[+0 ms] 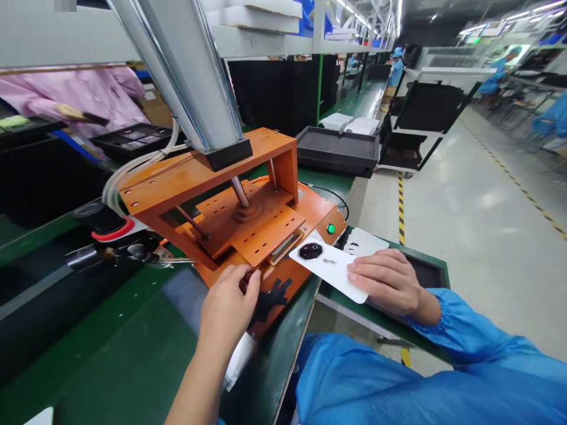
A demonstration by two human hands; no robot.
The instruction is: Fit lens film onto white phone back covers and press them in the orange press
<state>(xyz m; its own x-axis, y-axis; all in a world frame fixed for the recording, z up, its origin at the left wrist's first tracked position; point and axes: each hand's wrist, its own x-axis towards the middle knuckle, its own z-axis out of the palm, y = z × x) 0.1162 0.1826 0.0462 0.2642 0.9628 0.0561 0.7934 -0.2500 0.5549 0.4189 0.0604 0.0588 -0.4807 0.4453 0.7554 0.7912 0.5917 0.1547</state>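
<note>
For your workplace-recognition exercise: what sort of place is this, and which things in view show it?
Most likely a phone assembly line in a factory: an orange press jig on a green workbench, a white phone under the right hand, and a yellow-striped aisle.

A white phone back cover [330, 270] is lying flat and face up, its round black camera ring toward the orange press fixture [248, 224], its far corner overhanging the fixture's base and its near end sitting under the fingers of the right hand [387, 280]. The fixture, a bench press with a perforated orange plate and a glowing green button, is standing on the green desk [110, 348]. The left hand [230, 301] is touching the fixture's front edge, fingers curled at the plate.
</note>
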